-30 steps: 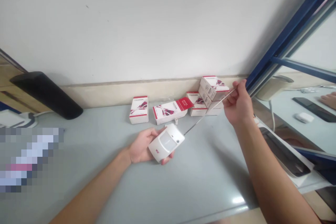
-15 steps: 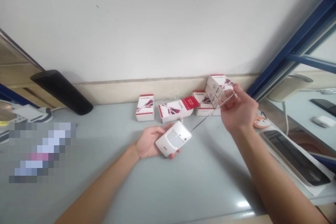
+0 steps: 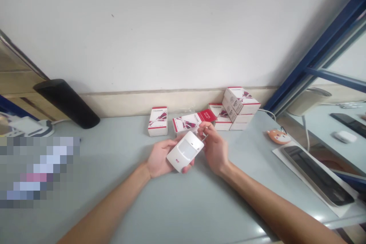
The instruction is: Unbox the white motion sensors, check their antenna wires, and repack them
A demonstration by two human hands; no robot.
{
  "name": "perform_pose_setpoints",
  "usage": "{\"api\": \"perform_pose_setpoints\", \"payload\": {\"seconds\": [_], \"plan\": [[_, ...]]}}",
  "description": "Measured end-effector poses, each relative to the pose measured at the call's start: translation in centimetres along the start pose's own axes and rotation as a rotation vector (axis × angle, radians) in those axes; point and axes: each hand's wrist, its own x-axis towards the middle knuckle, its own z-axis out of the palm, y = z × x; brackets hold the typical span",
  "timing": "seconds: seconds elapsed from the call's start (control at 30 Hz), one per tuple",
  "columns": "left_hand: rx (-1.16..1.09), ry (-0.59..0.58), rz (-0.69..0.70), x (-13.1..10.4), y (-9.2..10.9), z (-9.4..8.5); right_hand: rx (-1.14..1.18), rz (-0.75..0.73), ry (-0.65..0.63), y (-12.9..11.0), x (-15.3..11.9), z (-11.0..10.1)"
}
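through the head camera i am grasping the device (image 3: 183, 155) in my left hand (image 3: 160, 157), thumb pressing its upper left edge, fingertips showing at its lower right, its windowed face turning up over the table (image 3: 171, 213). my right hand (image 3: 216, 151) is curling its fingers by the rod (image 3: 205, 137) at the device's upper right corner; i cannot tell whether they are pinching it or only touching it. just behind the device, a box (image 3: 184, 121) is lying with its red flap sticking out, a small box (image 3: 158, 121) is standing to its left, and a stack (image 3: 243, 106) of matching boxes is resting to its right, near the wall (image 3: 171, 34). far left, a black cylinder (image 3: 68, 103) is leaning; at right, a dark slab (image 3: 317, 174) is lying on a white sheet (image 3: 344, 209), with a fox charm (image 3: 278, 136) sitting beside the sheet's far end.
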Motion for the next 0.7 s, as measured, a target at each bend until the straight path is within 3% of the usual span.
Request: {"api": "perform_pose_setpoints", "payload": {"seconds": [0.17, 0.27, 0.47, 0.57, 0.7], "plan": [[-0.013, 0.013, 0.035, 0.1, -0.1, 0.0, -0.072, 0.05, -0.128, 1.2, -0.1, -0.1], [-0.028, 0.038, 0.039, 0.2, -0.1, 0.0, -0.25, -0.035, -0.145, 1.0, 0.5, -0.8], [-0.109, 0.12, 0.095, 0.4, -0.1, 0.0, -1.061, -0.59, -0.091, -2.0, 3.2, -2.4], [-0.124, 0.114, 0.091, 0.4, -0.1, 0.0, -1.529, -0.641, -0.175, -4.4, 5.8, -1.5], [-0.091, 0.091, 0.077, 0.3, -0.1, 0.1, -1.896, -0.568, -0.268, -6.5, 9.9, 1.0]]}}
